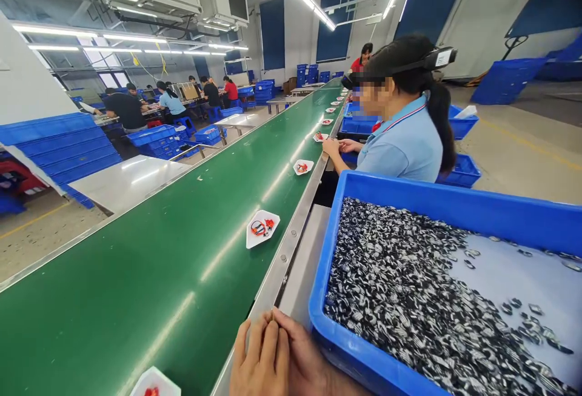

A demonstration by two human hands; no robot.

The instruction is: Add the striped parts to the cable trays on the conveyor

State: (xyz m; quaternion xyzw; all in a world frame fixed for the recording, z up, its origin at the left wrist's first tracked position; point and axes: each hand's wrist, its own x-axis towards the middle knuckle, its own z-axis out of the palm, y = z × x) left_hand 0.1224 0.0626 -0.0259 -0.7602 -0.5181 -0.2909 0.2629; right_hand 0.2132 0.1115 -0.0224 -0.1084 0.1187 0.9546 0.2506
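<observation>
My left hand (260, 356) and my right hand (302, 355) rest together at the bottom of the view, just before the steel edge of the green conveyor belt (150, 281). Their fingertips meet, and anything between them is hidden. To my right stands a blue plastic bin (386, 193), heaped with small black-and-white patterned pieces (400, 287). Its pale floor shows at the right. On the belt lies a white tray (262, 229) holding a red and black item. Another white tray (154, 384) with red contents sits close to my left hand, cut off by the frame edge.
A co-worker in a light blue shirt (400, 144) sits farther along the belt, hands (334, 147) at its edge. More white trays (303, 167) line the belt. Stacked blue bins (59, 147) stand beyond it, with a steel table (127, 182) and other workers (168, 105) at the far left.
</observation>
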